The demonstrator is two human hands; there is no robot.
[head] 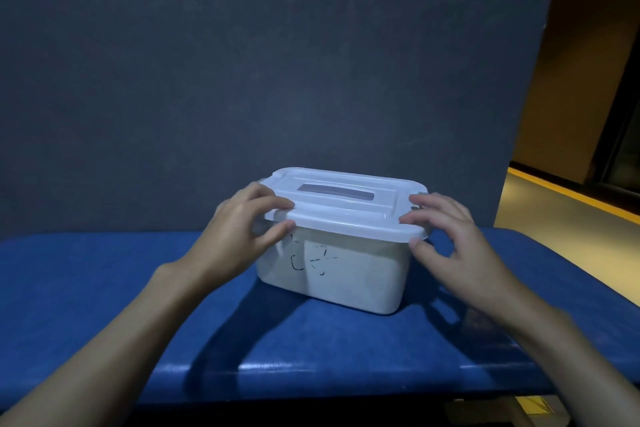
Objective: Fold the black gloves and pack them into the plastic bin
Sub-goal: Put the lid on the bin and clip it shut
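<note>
A white plastic bin stands on the blue padded table, with black scribbles on its front wall. Its pale lid sits on top, with a grey handle strip in the middle. My left hand grips the lid's left end, fingers on top and thumb under the rim by the latch. At the lid's right end my right hand pinches the rim, fingertips at the edge and thumb just below it. No black gloves are visible; the bin's inside is hidden.
A dark blue-grey wall rises right behind the table. To the right lies a floor with a yellow stripe. The table's front edge runs near the bottom of the view.
</note>
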